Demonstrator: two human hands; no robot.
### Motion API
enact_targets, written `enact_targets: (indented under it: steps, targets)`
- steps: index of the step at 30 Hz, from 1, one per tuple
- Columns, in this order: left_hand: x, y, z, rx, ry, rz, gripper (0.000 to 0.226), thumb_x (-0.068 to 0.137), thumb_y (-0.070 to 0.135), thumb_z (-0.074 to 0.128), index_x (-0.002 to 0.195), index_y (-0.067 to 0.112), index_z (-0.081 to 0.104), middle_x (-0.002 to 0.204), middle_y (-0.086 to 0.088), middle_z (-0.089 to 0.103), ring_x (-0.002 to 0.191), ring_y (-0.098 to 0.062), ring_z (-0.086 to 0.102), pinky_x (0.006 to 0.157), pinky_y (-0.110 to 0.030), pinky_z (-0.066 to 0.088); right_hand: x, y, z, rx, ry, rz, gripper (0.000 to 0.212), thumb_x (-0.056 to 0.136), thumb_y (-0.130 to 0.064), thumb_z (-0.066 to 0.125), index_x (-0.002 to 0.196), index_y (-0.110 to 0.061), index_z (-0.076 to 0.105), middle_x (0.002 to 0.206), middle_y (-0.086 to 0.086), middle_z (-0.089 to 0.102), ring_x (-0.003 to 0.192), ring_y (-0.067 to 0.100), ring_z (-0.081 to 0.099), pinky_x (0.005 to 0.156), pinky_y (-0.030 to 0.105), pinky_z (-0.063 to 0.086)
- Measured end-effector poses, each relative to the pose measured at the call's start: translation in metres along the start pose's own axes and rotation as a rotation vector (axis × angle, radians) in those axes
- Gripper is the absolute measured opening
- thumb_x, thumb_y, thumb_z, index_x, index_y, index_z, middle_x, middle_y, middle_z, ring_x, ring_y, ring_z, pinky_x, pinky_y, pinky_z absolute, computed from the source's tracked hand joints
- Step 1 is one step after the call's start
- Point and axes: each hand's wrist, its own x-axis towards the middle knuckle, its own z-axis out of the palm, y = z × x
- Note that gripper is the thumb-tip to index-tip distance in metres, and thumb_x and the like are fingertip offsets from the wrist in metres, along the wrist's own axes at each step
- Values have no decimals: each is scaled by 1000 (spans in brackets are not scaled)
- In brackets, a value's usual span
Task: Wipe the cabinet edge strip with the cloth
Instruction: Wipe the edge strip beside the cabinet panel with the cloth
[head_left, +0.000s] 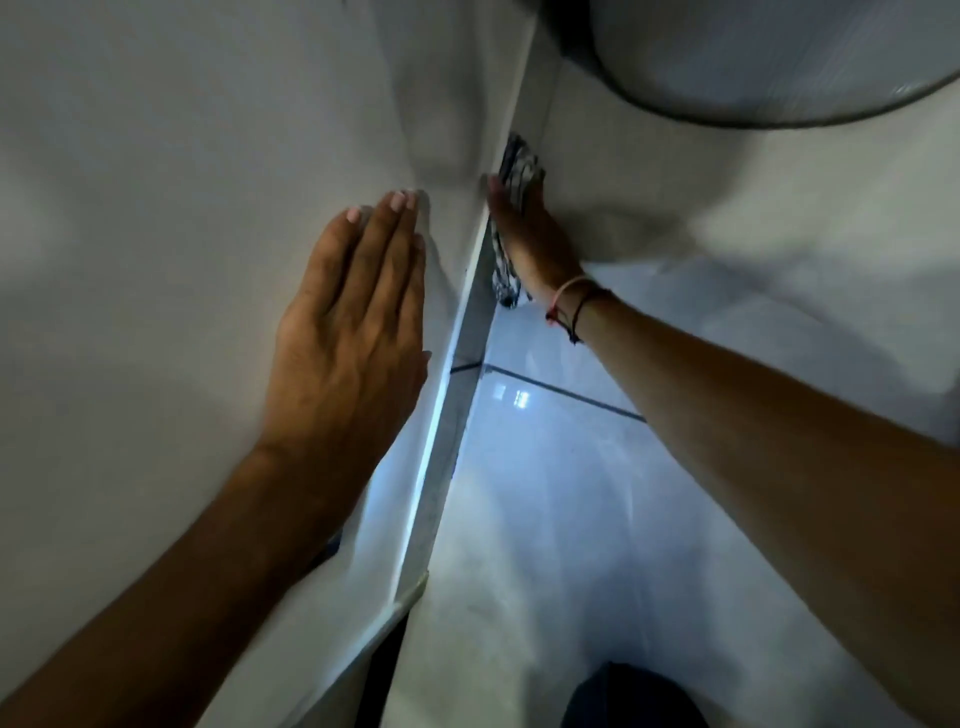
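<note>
A: Head view: which step was in hand?
B: The checked cloth (511, 171) was pressed flat under the right hand (524, 234) against the cabinet edge strip (470, 312).
A: And the left hand (348, 317)?
B: Laid open on the panel, empty. A downward stroke was judged due next.

Both forearms are bare, with no sleeves in sight. The left hand (345, 317) wears no ring or band, and its nails carry a pale pink polish. At the wrist of the right hand (530, 234) sit thin cord bracelets (571, 304): one pale pink, one dark, with a small red bit and a dark knot hanging from them.
</note>
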Motion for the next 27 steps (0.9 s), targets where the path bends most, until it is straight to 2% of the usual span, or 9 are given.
enact_targets:
  steps: [1,3,7,11,15,19,22,25,27]
  targets:
    - [-8,1,0,7,-10,-5,80,104,44,37,160,-11,17,168,-31,9,159,-41,10,127,-51,-2,-1,-4,2,-17,13,5,91,91,-68,44,162,-20,14,154,10,52,133,23,59,102,22,41]
    - [-25,4,0,-2,-29,-18,84,104,51,35,160,-10,17,169,-31,9,159,-40,10,127,-50,-2,-27,11,16,-12,32,22,93,91,-65,48,163,-19,11,153,13,51,135,29,55,107,29,40]
    - [-64,10,-1,-8,-62,-10,83,105,52,41,158,-10,25,167,-29,18,157,-39,20,128,-48,6,-176,92,85,108,-88,114,82,97,-46,55,163,-24,11,170,2,26,154,5,25,128,24,22]
    - [-92,12,-3,-9,-86,3,80,105,47,46,157,-11,29,165,-29,25,155,-39,26,128,-48,14,-279,124,122,97,-277,288,89,85,-69,52,160,-37,15,153,-10,45,129,-13,52,110,11,41]
    - [-119,10,3,-75,-36,-50,75,105,40,46,156,-12,28,164,-30,28,154,-40,28,128,-48,17,-204,105,103,104,-63,135,93,86,-68,53,162,-28,16,171,-5,22,157,10,24,129,38,23]
    - [-135,12,11,-67,5,-60,74,107,39,45,157,-12,26,164,-30,28,155,-40,28,127,-47,18,-151,84,94,150,79,23,93,89,-59,52,163,-20,10,172,-3,16,159,10,17,131,40,17]
    - [-134,15,13,-102,36,-91,72,110,39,40,158,-12,24,165,-30,27,155,-40,26,128,-47,19,-237,124,136,213,8,133,93,88,-57,59,163,-24,13,171,1,21,158,16,22,130,44,20]
    - [-134,16,16,-106,62,-90,71,110,38,41,157,-12,24,164,-31,28,155,-40,27,127,-47,19,-345,151,163,132,-235,269,105,78,-82,49,159,-43,-5,173,-9,0,161,16,7,132,41,13]
    - [-138,15,18,-89,88,-81,69,110,36,42,156,-13,26,163,-31,30,155,-40,28,126,-47,20,-331,151,154,132,-255,258,102,78,-79,50,161,-35,9,170,-2,20,157,20,25,129,45,24]
